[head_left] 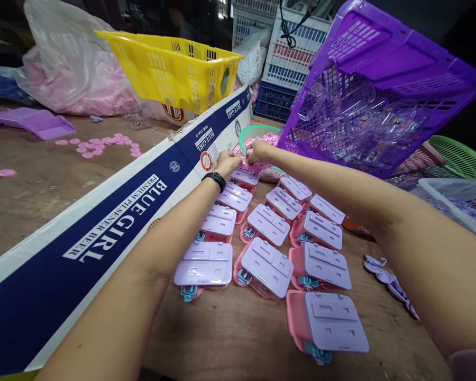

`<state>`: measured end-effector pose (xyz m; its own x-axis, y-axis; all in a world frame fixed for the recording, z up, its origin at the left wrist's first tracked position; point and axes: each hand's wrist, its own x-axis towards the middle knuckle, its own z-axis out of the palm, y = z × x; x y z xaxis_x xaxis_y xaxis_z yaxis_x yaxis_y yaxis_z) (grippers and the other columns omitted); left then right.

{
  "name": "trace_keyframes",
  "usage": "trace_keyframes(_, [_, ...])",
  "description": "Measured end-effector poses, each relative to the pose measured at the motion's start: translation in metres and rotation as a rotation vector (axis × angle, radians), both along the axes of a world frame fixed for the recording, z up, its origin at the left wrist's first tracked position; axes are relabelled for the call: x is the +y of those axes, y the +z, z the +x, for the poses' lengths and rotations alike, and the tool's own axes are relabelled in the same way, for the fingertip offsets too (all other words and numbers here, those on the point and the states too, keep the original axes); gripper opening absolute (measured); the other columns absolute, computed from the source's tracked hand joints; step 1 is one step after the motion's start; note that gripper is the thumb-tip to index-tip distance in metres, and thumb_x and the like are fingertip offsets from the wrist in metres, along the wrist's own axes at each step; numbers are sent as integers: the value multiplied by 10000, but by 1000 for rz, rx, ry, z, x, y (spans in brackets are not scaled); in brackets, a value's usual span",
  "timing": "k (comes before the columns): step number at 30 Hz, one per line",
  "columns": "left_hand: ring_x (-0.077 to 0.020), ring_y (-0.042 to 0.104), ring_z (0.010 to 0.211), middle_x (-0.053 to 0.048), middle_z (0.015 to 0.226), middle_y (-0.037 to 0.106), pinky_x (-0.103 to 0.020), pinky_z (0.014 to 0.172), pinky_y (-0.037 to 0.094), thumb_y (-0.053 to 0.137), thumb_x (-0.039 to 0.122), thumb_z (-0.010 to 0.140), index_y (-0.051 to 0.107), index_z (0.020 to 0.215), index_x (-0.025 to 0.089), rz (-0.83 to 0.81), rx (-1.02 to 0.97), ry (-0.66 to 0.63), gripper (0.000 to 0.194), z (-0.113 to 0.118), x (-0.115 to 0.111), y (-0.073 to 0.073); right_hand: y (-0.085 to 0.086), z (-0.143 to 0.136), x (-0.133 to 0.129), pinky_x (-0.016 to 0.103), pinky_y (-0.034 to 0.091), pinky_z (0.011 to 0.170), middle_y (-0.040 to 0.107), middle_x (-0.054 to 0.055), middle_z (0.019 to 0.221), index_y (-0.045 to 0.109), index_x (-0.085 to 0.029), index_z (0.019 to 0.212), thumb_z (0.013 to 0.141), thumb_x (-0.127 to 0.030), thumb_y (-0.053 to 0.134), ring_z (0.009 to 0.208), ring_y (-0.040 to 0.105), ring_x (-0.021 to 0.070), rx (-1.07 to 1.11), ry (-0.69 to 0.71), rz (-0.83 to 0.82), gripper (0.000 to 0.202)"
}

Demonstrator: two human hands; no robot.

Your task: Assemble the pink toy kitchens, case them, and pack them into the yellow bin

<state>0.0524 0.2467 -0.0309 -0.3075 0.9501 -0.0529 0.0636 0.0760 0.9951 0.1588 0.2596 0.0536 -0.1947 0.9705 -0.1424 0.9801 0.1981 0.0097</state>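
Both my arms reach forward to the far end of the rows of boxes. My left hand, with a black band on its wrist, has its fingers drawn together beside small pink plastic pieces. Just right of it, my right hand is closed at the same pieces, at the edge of a green basket. What either hand grips is too small to make out. Below them, several pink boxes with lilac lids lie in rows, many with a teal clip at one end.
A long Blue Girl beer carton strip stands along the left. Behind it are a yellow basket, pink discs and a plastic bag. A tilted purple crate holds clear parts at right. Lilac pieces lie under my right arm.
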Motion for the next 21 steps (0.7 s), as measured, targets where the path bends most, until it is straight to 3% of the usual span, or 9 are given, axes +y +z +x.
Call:
trace_keyframes(5, [-253,697,874,-23,698,707,-301,728,513,798,170,583,758,788,180,27,37,35,208,-4,1,-6,-8,4,7,256,551,842,761,56,1137,753,-229,1239,819,-216,781,1042,700,225,15,50,57,422])
trace_keyframes(9, [-258,709,931,-41,768,748,-309,797,533,816,151,587,770,777,175,49,60,37,197,-6,4,-7,2,-4,6,252,565,815,773,61,1131,721,-196,1317,814,-214,813,978,713,223,-71,28,-5,512])
trace_keyframes(13, [-250,709,969,-40,803,762,-318,889,527,823,124,603,783,784,175,73,100,16,192,-8,7,-7,13,-14,2,321,575,876,776,78,1096,732,-158,1303,808,-198,830,1016,716,279,-200,44,-29,506])
trace_keyframes(21, [-234,705,871,-48,726,732,-313,812,525,756,115,688,786,744,163,62,189,-4,79,-13,12,-9,12,-19,11,328,565,833,766,45,998,748,-177,1267,859,-227,786,946,713,260,-257,46,-23,413])
